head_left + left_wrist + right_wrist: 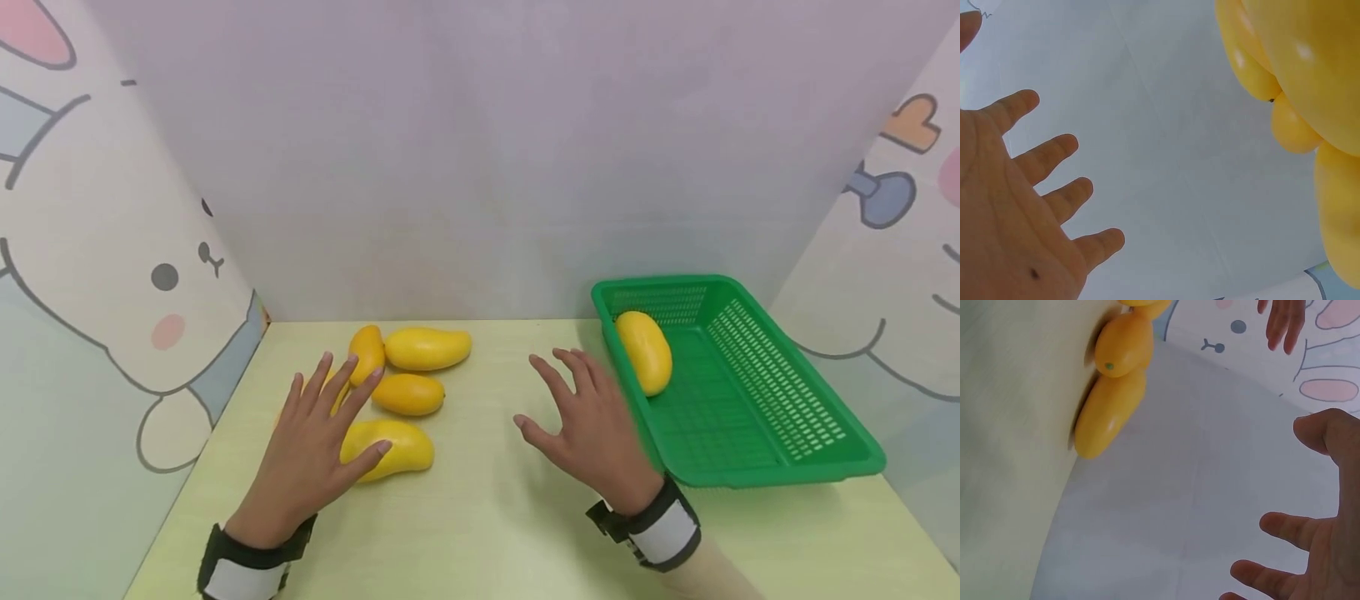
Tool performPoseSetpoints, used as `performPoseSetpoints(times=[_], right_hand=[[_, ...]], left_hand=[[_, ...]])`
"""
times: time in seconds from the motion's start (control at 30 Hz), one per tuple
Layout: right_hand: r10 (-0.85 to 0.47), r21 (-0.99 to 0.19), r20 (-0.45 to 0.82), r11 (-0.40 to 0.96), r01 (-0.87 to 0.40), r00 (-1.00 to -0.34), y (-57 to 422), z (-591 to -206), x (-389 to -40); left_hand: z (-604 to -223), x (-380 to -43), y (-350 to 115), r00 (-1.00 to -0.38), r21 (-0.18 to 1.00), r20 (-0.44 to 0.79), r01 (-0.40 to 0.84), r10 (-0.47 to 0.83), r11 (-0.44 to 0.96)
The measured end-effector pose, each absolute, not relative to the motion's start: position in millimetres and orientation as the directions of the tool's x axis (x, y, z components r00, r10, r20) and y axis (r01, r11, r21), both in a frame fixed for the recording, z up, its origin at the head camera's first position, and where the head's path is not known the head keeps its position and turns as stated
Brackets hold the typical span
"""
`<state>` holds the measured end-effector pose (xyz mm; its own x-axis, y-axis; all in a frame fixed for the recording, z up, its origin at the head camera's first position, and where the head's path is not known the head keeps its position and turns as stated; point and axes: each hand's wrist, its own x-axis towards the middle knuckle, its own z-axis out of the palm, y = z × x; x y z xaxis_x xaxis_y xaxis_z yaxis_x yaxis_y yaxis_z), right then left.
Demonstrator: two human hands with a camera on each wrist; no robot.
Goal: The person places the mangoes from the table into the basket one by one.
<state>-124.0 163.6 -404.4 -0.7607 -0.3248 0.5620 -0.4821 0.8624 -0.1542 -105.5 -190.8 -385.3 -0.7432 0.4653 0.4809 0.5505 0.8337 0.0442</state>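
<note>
Several yellow mangoes lie in a loose group on the left of the table. My left hand (311, 454), fingers spread, is over the near left part of this group and partly hides it. Closest to its thumb is a large yellow mango (401, 450); behind that lie an orange-yellow mango (408, 394), another upright one (367, 354) and a long yellow mango (427, 348). In the left wrist view the palm (1016, 206) holds nothing. My right hand (596, 433), fingers apart and holding nothing, is just left of a green basket (750, 477). One mango (645, 352) rests inside the basket's left side.
The pale yellow table (480, 533) ends at a plain greyish back wall (480, 167). Side panels with cartoon animals, the left panel (90, 250) and the right panel (885, 275), enclose it. The basket takes up the right of the table.
</note>
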Motion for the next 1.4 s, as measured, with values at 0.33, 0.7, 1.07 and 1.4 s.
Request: performPoseSetpoints(times=[0.33, 0.7, 1.07, 1.4], right_hand=[[-0.312, -0.171, 0.593, 0.852, -0.494, -0.742, 161, -412, -130], [-0.316, -0.201, 0.548, 0.849, -0.489, -0.774, 156, -417, -128], [-0.372, -0.179, 0.513, 0.835, -0.521, -0.773, 144, -416, -126], [-0.42, -0.203, 0.466, 0.806, -0.556, -0.779, 118, -421, -125]], left_hand=[[-384, -107, -193, -0.739, 0.036, 0.493, 0.545, 0.459, 0.838], [-382, -107, -193, -0.737, 0.03, 0.495, 0.544, 0.46, 0.839], [-383, -107, -195, -0.745, 0.036, 0.491, 0.535, 0.452, 0.844], [-383, -105, -196, -0.753, 0.051, 0.488, 0.53, 0.442, 0.847]])
